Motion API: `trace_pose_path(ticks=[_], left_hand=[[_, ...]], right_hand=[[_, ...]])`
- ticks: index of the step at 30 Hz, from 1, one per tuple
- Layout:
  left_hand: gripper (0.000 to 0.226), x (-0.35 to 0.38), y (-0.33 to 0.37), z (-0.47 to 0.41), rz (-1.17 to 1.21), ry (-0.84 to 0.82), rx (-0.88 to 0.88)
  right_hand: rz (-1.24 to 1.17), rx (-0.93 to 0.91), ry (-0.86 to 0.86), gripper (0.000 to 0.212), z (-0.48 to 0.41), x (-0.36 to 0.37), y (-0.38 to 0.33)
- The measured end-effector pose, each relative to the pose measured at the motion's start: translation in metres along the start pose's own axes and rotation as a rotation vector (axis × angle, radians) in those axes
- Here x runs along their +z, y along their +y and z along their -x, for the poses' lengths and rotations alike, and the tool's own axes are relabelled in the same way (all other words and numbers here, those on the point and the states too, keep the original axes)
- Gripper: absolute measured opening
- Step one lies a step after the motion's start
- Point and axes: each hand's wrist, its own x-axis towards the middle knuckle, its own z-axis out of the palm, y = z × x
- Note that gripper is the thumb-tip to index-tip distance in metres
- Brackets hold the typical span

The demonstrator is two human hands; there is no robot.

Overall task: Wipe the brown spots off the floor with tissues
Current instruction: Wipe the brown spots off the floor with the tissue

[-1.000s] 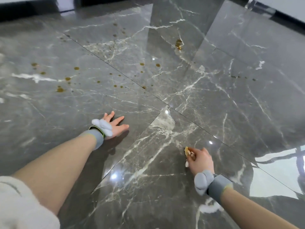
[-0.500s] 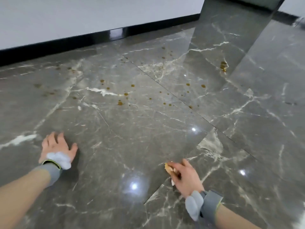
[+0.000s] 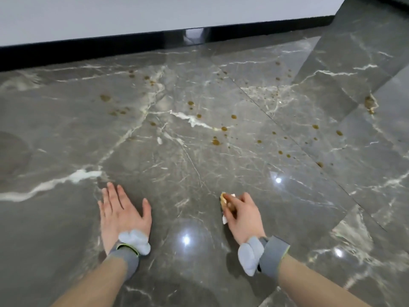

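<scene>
Left hand (image 3: 124, 210) flat on the grey marble floor (image 3: 181, 169), fingers straight and a little spread, holding nothing. Right hand (image 3: 243, 214) near it, fingers curled round a crumpled tissue (image 3: 225, 201), stained brown, down at the floor. Brown spots (image 3: 215, 142) scattered further ahead, well apart from both hands, toward the black skirting (image 3: 110, 49).

Wide gap of bare floor (image 3: 181, 173) between the left hand (image 3: 124, 209), pressed flat, and the right hand (image 3: 243, 211) holding a tissue (image 3: 225, 200). Flat and open from there up to the brown spots (image 3: 215, 141). Room to slide forward, left or right. Stops at the far wall (image 3: 155, 14) with its black baseboard (image 3: 88, 49).
</scene>
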Motion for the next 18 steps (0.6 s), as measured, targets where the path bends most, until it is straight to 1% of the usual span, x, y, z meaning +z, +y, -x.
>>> trace_pose_path(ticks=[3, 5, 6, 8, 9, 12, 13, 14, 15, 16, 17, 18], left_hand=[[0.079, 0.000, -0.001, -0.002, -0.012, -0.003, -0.012], [0.079, -0.002, -0.002, -0.004, 0.006, -0.013, -0.022], [0.079, -0.004, 0.000, -0.006, 0.011, -0.023, -0.029], [0.080, -0.005, 0.001, -0.003, 0.015, -0.033, -0.035], [0.080, -0.006, 0.002, -0.003, 0.021, -0.041, -0.041], [0.080, -0.009, 0.004, -0.003, 0.030, -0.054, -0.036], [0.079, -0.010, 0.004, 0.000, 0.038, -0.050, -0.028], [0.079, -0.010, 0.005, -0.002, 0.043, -0.050, -0.034], [0.079, -0.011, 0.003, -0.004, 0.051, -0.053, -0.044], [0.079, -0.012, 0.003, -0.005, 0.041, -0.064, -0.050], [0.078, -0.012, 0.006, -0.002, 0.044, -0.103, -0.039], [0.078, -0.011, 0.005, -0.004, 0.047, -0.119, -0.055]], right_hand=[[-0.078, -0.289, -0.156, 0.031, 0.005, 0.030, -0.044], [-0.073, -0.387, -0.258, 0.028, 0.002, 0.037, -0.056], [-0.066, -0.384, -0.286, 0.028, -0.005, 0.034, -0.055], [-0.047, -0.267, -0.223, 0.029, -0.020, 0.022, -0.039], [-0.007, -0.162, -0.151, 0.029, -0.032, 0.013, -0.027], [0.087, 0.275, 0.035, 0.032, -0.059, -0.014, 0.004], [0.102, 0.380, 0.079, 0.033, -0.060, -0.017, 0.008], [0.124, 0.444, 0.093, 0.033, -0.065, -0.016, 0.007], [0.146, 0.454, 0.083, 0.034, -0.069, -0.012, 0.001], [0.167, 0.392, 0.055, 0.034, -0.075, -0.005, -0.008], [0.158, 0.263, 0.022, 0.033, -0.075, -0.002, -0.017], [0.126, 0.077, -0.041, 0.031, -0.086, 0.008, -0.029]])
